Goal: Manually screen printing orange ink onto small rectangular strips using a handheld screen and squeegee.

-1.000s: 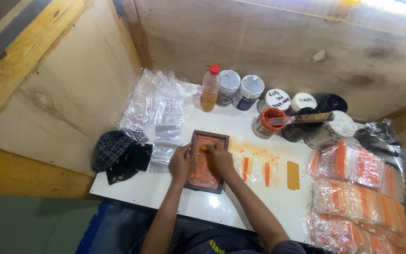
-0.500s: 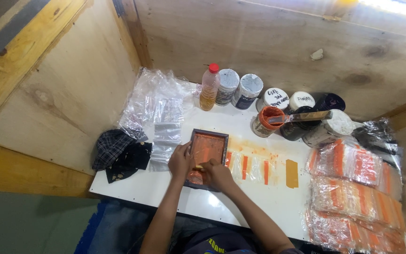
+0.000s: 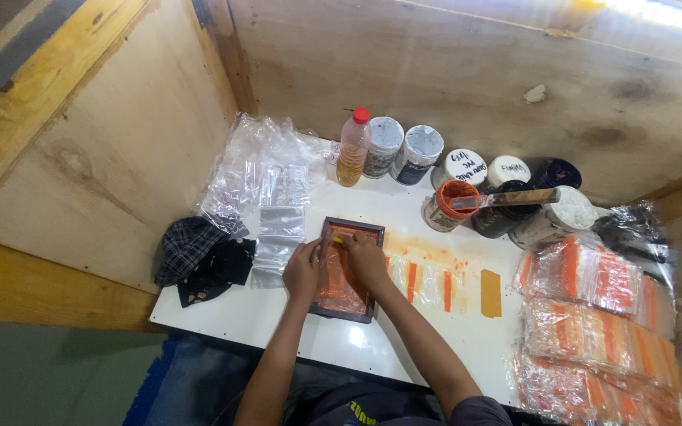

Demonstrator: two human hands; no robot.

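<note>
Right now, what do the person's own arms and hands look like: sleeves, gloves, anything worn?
Both forearms are bare up to the elbows; no gloves, and no watch or rings that I can make out on the left hand or right hand. A dark short sleeve shows at the right upper arm. The left upper arm is out of frame.

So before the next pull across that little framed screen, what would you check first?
1. Left hand steadying the framed screen: ok, it rests on the left edge.
2. Right hand placed on the screen: ok, near the top.
3. Screen lying flat on the white table: ok.
4. Orange ink on the mesh: ok, the mesh looks coated.
5. Open ink tub within reach: ok, behind the screen.
6. Clear bag lined up under the frame: cannot tell, hidden.
</note>
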